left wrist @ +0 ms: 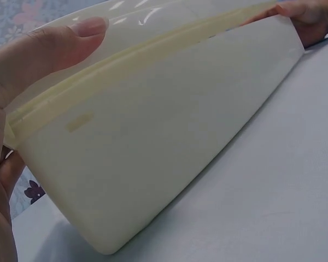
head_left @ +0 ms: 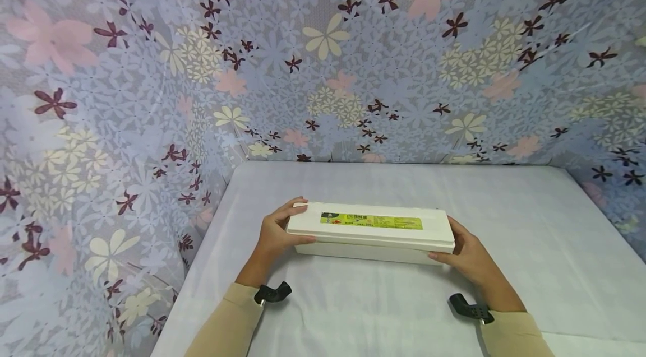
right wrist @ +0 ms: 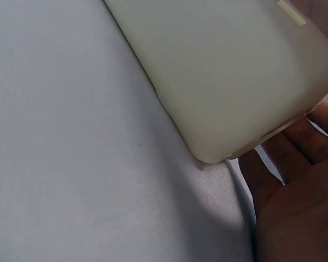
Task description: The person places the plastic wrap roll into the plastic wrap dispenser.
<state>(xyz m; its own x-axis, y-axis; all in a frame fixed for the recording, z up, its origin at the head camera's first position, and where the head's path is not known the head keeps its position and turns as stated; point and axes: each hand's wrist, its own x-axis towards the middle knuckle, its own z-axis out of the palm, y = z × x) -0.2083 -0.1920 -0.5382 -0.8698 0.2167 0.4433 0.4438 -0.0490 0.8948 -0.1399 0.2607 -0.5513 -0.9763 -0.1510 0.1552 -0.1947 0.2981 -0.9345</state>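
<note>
A long white cling film box (head_left: pixel 363 250) lies across the light-covered table, its lid on top bearing a yellow-green label (head_left: pixel 370 221). Its left end is held by my left hand (head_left: pixel 276 228), thumb at the front of the lid and fingers behind. At the opposite end my right hand (head_left: pixel 469 253) grips the box, with the thumb on its front face. The left wrist view shows the left thumb (left wrist: pixel 60 46) over the lid and the smooth front wall. In the right wrist view, fingers (right wrist: pixel 300 142) wrap the box's end; the thumb is barely visible there.
A pale cloth (head_left: pixel 373 312) covers the table and shows slight wrinkles. Flower-patterned fabric (head_left: pixel 333 82) hangs behind the table and along its left and right sides. Black mounts (head_left: pixel 272 292) are strapped at both wrists.
</note>
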